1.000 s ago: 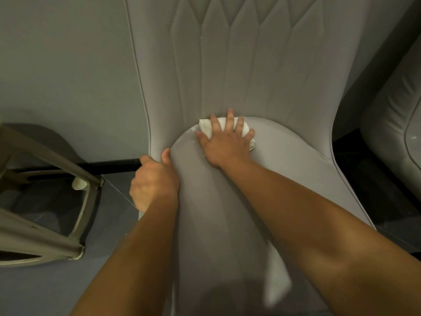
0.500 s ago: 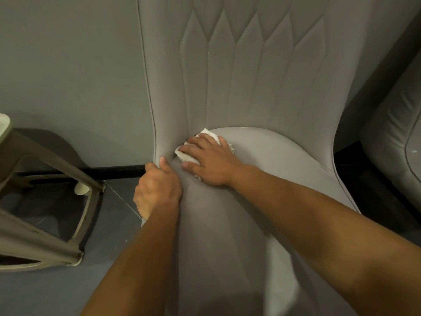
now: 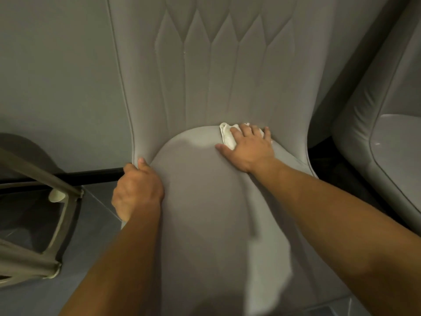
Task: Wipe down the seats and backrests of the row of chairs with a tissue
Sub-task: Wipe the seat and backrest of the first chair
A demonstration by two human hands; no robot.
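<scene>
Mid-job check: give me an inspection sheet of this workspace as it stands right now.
Surface: grey padded chair seat, quilted backrest upright behind it.
Job's things: white tissue at the seat's rear right, by the backrest seam.
Clutter: nothing seen.
Hands: right hand presses flat on the tissue; left hand grips the seat's left edge.
Cables: nothing seen.
Surroundings: second chair on the right; beige frame on the left; grey wall; tiled floor.
</scene>
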